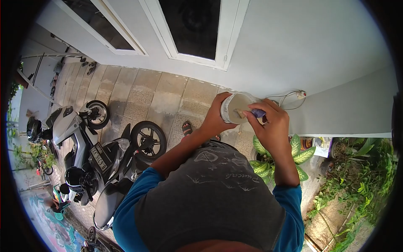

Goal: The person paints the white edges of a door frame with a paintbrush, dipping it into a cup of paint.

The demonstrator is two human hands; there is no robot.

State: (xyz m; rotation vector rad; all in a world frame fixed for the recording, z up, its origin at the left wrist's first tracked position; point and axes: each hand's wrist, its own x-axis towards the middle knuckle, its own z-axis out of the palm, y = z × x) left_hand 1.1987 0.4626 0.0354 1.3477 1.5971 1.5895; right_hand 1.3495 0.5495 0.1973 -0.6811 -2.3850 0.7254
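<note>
My left hand (215, 115) is wrapped round the side of a whitish plastic tub (226, 110), which is tilted so that I look into it. Pale beige-grey material (240, 102) coats the inside. In my right hand (270, 124) is a small tool with a purple-blue handle (258, 113), pinched between thumb and fingers. Its tan tip reaches into the tub's opening. Whether that tip is a blade or bristles cannot be made out.
A white wall (285, 50) with a framed window (191, 29) stands ahead. A cable with a socket (300, 95) lies by the wall. Motorbikes (113, 155) are parked on the left. A leafy plant (303, 155) grows beside my right forearm. My sandalled foot (187, 127) stands on paving.
</note>
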